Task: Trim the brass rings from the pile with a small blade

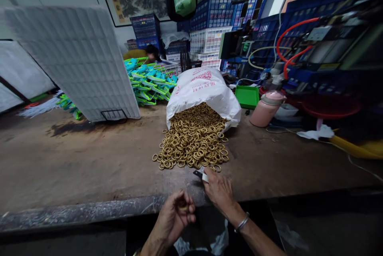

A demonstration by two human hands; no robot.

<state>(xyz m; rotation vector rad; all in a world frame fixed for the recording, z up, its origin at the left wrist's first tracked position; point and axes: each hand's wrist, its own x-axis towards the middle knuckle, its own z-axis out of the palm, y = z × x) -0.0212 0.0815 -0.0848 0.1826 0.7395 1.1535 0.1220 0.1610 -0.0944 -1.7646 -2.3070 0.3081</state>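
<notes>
White ribbed panel [80,64] stands tilted at the left of the brown surface [98,168]; next, the left hand [176,217] has its curled fingers around a gold-coloured ring [182,208]. Beyond, a loose heap of gold-coloured rings [193,142] spills from a white sack with red print [199,88]. The right hand [220,189] has its fingers clamped on a small dark-and-white tool [205,177] near the heap; a pink bottle [266,109] stands farther right.

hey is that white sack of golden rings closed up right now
No, the white sack gapes open at the front, and golden rings spill out onto the table.
</notes>
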